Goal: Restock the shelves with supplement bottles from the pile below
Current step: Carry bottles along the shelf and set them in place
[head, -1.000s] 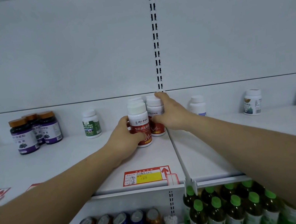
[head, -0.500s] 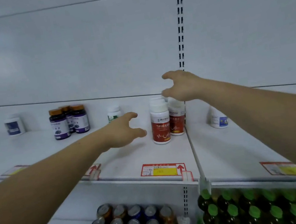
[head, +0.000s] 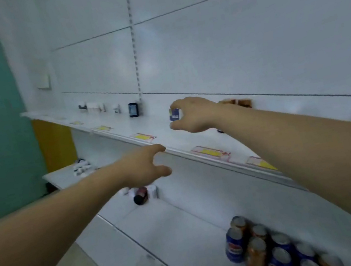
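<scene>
White shelf (head: 160, 133) swung left in view; both hands had left the red-label bottles, my left hand (head: 145, 165) spread, right hand (head: 192, 116) empty, loosely curled – placement done, I judged

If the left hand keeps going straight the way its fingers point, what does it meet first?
Probably the front edge of the upper shelf: the left hand has open fingers pointing right at it, the top finger almost touching. Depth is blurred, so it might pass just beneath.

Bright even light, heavy motion blur, soft glare on panels, wide-angle bending
</scene>
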{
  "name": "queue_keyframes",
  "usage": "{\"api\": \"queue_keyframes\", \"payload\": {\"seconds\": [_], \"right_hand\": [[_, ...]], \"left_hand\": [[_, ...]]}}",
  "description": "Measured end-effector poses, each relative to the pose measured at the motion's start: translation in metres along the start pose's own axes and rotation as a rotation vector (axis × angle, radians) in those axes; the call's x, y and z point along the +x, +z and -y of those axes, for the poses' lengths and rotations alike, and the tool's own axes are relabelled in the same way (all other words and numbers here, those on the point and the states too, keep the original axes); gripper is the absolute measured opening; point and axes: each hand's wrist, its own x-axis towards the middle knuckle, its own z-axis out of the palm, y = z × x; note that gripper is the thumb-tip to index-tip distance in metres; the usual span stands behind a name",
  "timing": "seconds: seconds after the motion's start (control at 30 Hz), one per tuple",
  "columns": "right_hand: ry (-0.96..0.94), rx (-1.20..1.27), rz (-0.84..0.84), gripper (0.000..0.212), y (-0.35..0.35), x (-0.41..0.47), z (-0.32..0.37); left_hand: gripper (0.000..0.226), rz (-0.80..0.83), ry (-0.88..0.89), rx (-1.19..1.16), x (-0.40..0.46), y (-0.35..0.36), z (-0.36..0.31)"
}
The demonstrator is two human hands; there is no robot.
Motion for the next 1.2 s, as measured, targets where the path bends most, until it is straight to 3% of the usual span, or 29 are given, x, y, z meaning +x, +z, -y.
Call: {"api": "queue_keyframes", "payload": {"seconds": [0.2, 0.37, 0.6, 0.8, 1.2], "right_hand": [[-0.233, 0.056, 0.083, 0.066, 0.068, 0.093, 0.163], [-0.292, 0.084, 0.214, 0.056, 0.143, 0.151, 0.24], [-0.144, 0.101, 0.334, 0.058, 0.25, 0.258, 0.251], [-0.025, 0.224, 0.346, 0.056, 0.331, 0.378, 0.249], [0.202, 0.315, 0.438, 0.057, 0.436, 0.579, 0.279]], "left_hand": [[0.07, 0.108, -0.214, -0.01, -0.036, -0.005, 0.174], [0.071, 0.143, -0.329, -0.033, -0.041, -0.005, 0.28], [0.071, 0.138, -0.412, -0.092, 0.014, 0.009, 0.392], [0.068, 0.188, -0.372, -0.127, 0.11, 0.025, 0.48], [0.067, 0.342, -0.346, -0.172, 0.269, 0.007, 0.683]]}}
